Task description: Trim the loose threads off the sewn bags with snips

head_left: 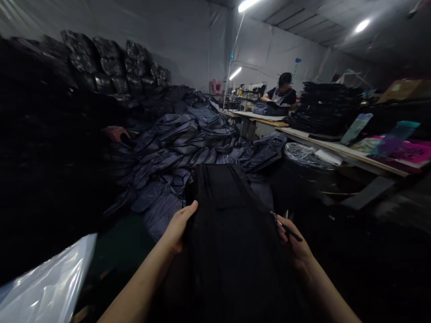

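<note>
A long black fabric piece (232, 215), seemingly a bag or bag panel with seams down its length, stands in front of me. My left hand (180, 224) grips its left edge, thumb on the near face and the other fingers hidden behind. At the right edge, my right hand (296, 244) is closed around a small tool with a dark handle and shiny metal tips, which looks like thread snips (288, 229). Whether those right fingers also pinch the fabric is too dark to tell. The lower part of the black piece fades into shadow.
Behind lies a large heap of dark grey-blue bags (182, 134). Plastic-wrapped bundles (111, 63) are stacked at left. On the right, a long worktable (350, 148) bears a black stack (323, 107); a person (283, 96) works beyond. Clear plastic sheeting (50, 282) lies near left.
</note>
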Demonstrator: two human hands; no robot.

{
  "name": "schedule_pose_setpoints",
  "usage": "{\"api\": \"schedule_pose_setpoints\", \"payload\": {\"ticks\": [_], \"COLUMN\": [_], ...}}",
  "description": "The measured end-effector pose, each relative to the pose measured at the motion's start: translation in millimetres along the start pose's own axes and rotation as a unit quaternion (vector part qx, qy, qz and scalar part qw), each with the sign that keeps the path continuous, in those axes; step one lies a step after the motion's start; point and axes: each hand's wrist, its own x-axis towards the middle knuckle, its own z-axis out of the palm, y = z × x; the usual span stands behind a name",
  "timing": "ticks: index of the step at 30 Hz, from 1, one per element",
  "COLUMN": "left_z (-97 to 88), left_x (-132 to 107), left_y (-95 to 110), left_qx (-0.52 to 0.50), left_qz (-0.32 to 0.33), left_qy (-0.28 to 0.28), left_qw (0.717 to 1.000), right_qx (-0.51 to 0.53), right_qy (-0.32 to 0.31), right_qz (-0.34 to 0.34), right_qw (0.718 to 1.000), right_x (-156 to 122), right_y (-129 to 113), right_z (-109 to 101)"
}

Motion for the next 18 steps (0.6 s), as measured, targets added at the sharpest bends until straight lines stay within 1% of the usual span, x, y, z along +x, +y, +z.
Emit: {"api": "schedule_pose_setpoints", "payload": {"ticks": [3,5,7,8,10,11,12,13,14,16,17,18], "left_z": [0.3,0.7,0.2,-0.7,-4.3,-7.0,-10.2,-14.0,-17.9,-25.4,-28.3,-30.3], "left_x": [-0.4,-0.7,0.0,1.3,6.7,10.6,14.8,18.8,21.9,22.3,18.7,12.3], "left_y": [4.9,10.1,16.3,19.4,24.2,25.6,26.2,26.3,26.1,25.4,24.9,24.1], "left_qx": [-0.007,-0.008,-0.012,-0.012,0.006,0.031,0.078,0.14,0.207,0.313,0.345,0.364], "left_qz": [-0.033,-0.052,-0.061,-0.063,-0.062,-0.054,-0.034,-0.005,0.03,0.089,0.104,0.107], "left_qy": [0.001,0.013,0.025,0.031,0.041,0.052,0.076,0.109,0.148,0.224,0.245,0.248], "left_qw": [0.999,0.999,0.998,0.997,0.997,0.997,0.994,0.984,0.967,0.919,0.9,0.891], "right_qx": [-0.056,-0.123,-0.192,-0.219,-0.246,-0.245,-0.238,-0.229,-0.222,-0.222,-0.227,-0.23], "right_qy": [0.002,0.014,0.003,-0.018,-0.09,-0.121,-0.141,-0.147,-0.141,-0.125,-0.128,-0.138], "right_qz": [-0.006,-0.006,0.009,0.023,0.056,0.063,0.056,0.036,0.006,-0.049,-0.064,-0.071], "right_qw": [0.998,0.992,0.981,0.975,0.963,0.96,0.959,0.962,0.965,0.966,0.963,0.961], "right_x": [-2.2,-7.2,-14.3,-18.1,-24.6,-26.7,-27.7,-27.6,-26.5,-21.7,-18.4,-14.8], "right_y": [-1.4,-1.1,1.3,3.4,8.8,11.7,14.5,17.0,19.0,21.3,21.6,21.6], "right_z": [0.3,2.5,5.0,6.4,9.9,12.0,14.4,17.1,20.1,26.6,30.1,33.4]}}
